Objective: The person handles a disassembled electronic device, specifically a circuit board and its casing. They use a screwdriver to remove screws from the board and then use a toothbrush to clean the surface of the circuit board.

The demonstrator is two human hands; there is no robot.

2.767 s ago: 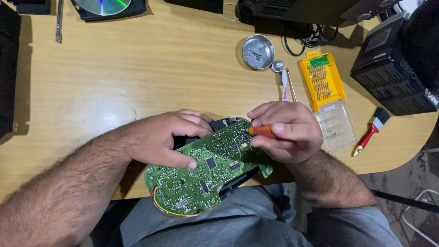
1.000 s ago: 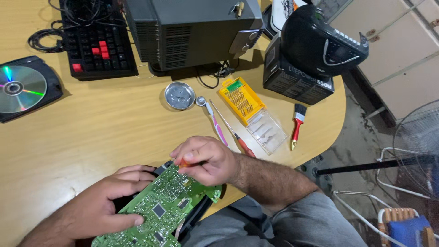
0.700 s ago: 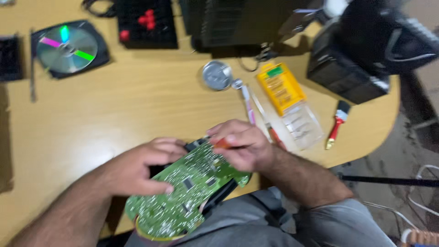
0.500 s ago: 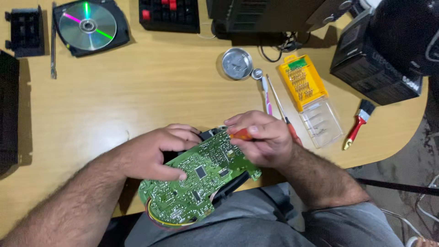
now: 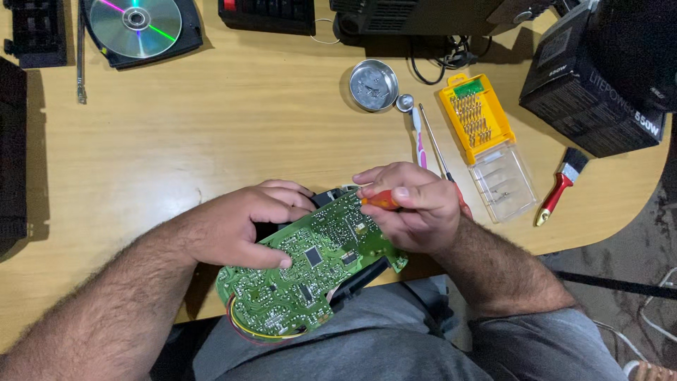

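Wooden desk [image 5: 211,155]: left hand [image 5: 236,226] grips circuit board [image 5: 303,275]; right hand [image 5: 412,204] clasps orange screwdriver [image 5: 381,201].

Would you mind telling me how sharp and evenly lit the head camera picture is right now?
Head view: sharp, no motion blur; fine parts on the green circuit board read clearly. Soft shadows lie beside the left hand and right hand. The disc throws rainbow glare; the top right corner is dark.

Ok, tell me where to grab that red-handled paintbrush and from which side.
Take the paintbrush by its red handle, coming from above. It lies flat on the desk, handle angled toward the desk's near edge, dark bristles pointing at the black box, with free space around the handle.
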